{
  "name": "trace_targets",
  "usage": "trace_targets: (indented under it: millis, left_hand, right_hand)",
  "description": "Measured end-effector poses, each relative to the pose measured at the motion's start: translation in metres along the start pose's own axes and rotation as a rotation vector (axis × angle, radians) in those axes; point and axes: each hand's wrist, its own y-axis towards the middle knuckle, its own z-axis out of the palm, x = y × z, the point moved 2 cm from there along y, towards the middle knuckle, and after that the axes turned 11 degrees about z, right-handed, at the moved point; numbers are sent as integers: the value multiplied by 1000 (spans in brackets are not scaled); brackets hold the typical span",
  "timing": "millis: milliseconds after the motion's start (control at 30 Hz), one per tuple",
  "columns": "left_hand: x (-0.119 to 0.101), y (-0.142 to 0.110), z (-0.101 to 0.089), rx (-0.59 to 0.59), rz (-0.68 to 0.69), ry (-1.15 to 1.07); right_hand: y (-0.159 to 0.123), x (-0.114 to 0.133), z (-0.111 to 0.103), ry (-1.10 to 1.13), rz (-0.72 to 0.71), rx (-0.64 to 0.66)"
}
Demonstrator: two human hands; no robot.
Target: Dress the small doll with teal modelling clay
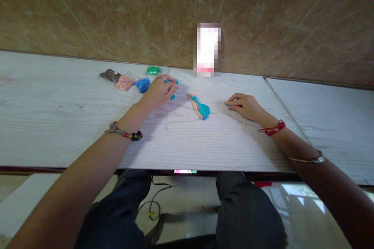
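My left hand (159, 91) rests on the white table (58, 124) with its fingers curled round a lump of teal clay (174, 83). My right hand (244, 106) lies to the right, fingertips pinched on a small teal bit of clay (227, 105). Between the hands lies a small clay figure (200, 107) with a teal dress and an orange upper part. Neither hand touches it.
Behind my left hand lie small bags of clay: blue (142, 85), pink (124, 82), green (153, 70) and brown (110, 74). A blurred white upright object (207, 50) stands against the brown wall. A second tabletop (327, 109) adjoins on the right. My knees and a cable show below the table edge.
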Motion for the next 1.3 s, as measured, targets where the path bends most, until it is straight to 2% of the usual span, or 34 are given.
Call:
trace_targets:
  millis: [67, 167, 300, 433, 567, 700, 833, 967, 1133, 1300]
  left_hand:
    - [1, 0, 1, 8, 1, -11]
    - [2, 0, 2, 12, -1, -6]
    - [0, 1, 0, 32, 19, 26]
    - [-2, 2, -1, 51, 20, 34]
    - [0, 1, 1, 37, 21, 31]
    - [3, 1, 3, 28, 17, 15]
    - [3, 1, 3, 14, 32, 20]
    - [4, 0, 2, 11, 15, 23]
    - [7, 0, 2, 21, 7, 4]
    - [8, 0, 3, 20, 3, -3]
  right_hand:
    - [0, 1, 1, 14, -47, 24]
    - [1, 0, -1, -38, 36, -72]
    - [1, 6, 1, 3, -70, 46]
    - [1, 7, 0, -30, -4, -53]
    - [-1, 8, 1, 28, -92, 58]
    - [-1, 7, -2, -45, -9, -25]
    - [0, 14, 2, -5, -96, 72]
    - [1, 14, 0, -30, -26, 4]
    - [-2, 20, -4, 36, -43, 45]
    - [3, 30, 3, 23, 99, -7]
